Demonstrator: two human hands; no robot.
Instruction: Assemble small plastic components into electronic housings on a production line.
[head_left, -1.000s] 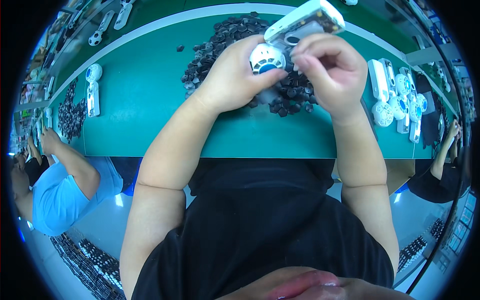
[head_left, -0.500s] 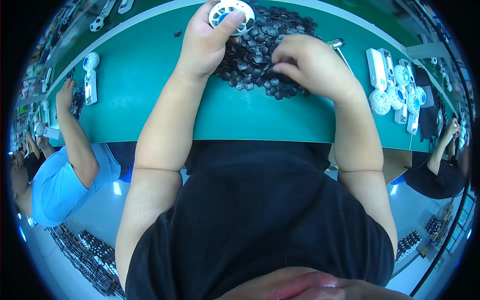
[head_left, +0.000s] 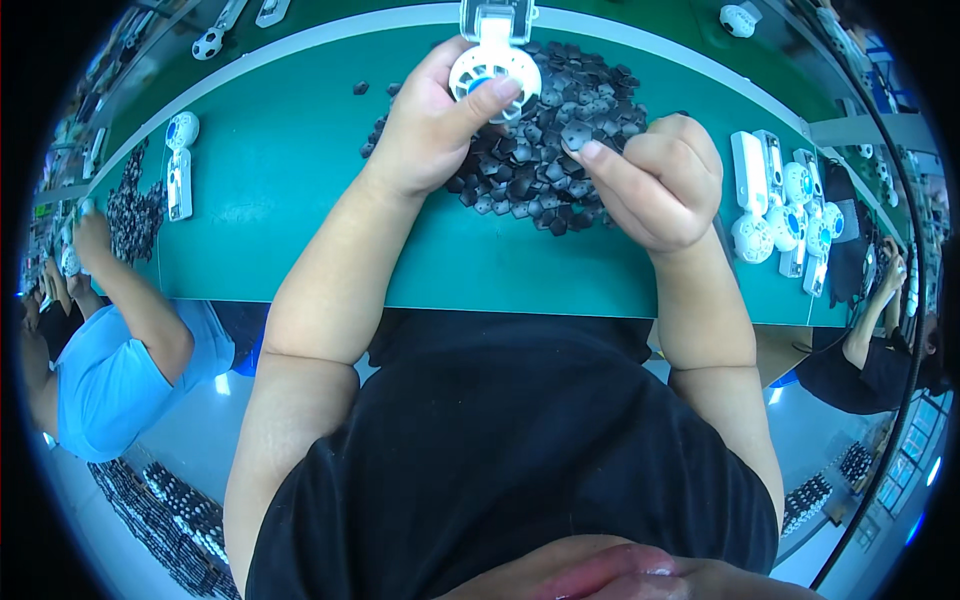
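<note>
My left hand (head_left: 440, 125) grips a white part with a round, ball-patterned head (head_left: 510, 68) full of dark openings and a blue centre. A squarish, partly clear section rises from that head at the top edge. In a pinch between thumb and finger, my right hand (head_left: 660, 180) holds a small black pentagon piece (head_left: 577, 135), a little to the right of the white head. Beneath and around both hands spreads a heap of black pentagon pieces (head_left: 545, 190) on the green table (head_left: 300, 200).
Several white ball-headed parts (head_left: 785, 215) lie stacked at the right, beside dark cloth-like material (head_left: 850, 250). Another such part (head_left: 180, 165) lies at the left. A person in a blue shirt (head_left: 130, 370) works there by a smaller black heap (head_left: 135, 205); another person (head_left: 865, 355) sits at the far right.
My right hand has come out of the heap with a black pentagon piece pinched in it. The white part now sits lower in view, showing its squarish section.
</note>
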